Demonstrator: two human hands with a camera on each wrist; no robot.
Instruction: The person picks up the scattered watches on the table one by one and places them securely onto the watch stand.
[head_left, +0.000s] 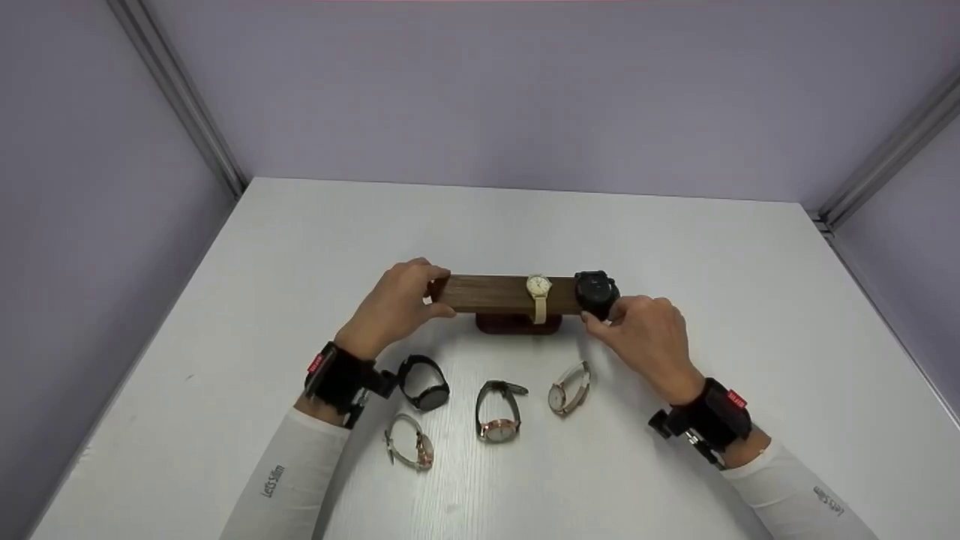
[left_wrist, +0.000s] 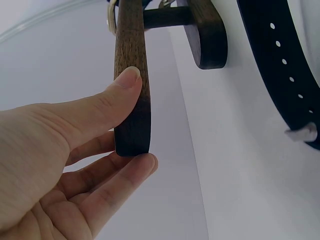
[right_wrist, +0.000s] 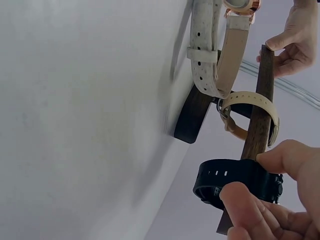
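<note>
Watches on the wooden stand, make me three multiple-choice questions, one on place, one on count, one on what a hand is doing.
1. Where on the wooden bar does the black watch sit?
A. its right end
B. its middle
C. its left end

2. How many watches lie loose on the table in front of the stand?
A. two
B. four
C. six

3. What is the left hand doing?
A. lying flat on the table
B. holding the bar's left end
C. lifting a watch

Answers:
1 A, the black watch sits beside the right hand, right of the cream watch.
2 B, the head view shows four.
3 B, thumb and fingers pinch the bar's end.
</note>
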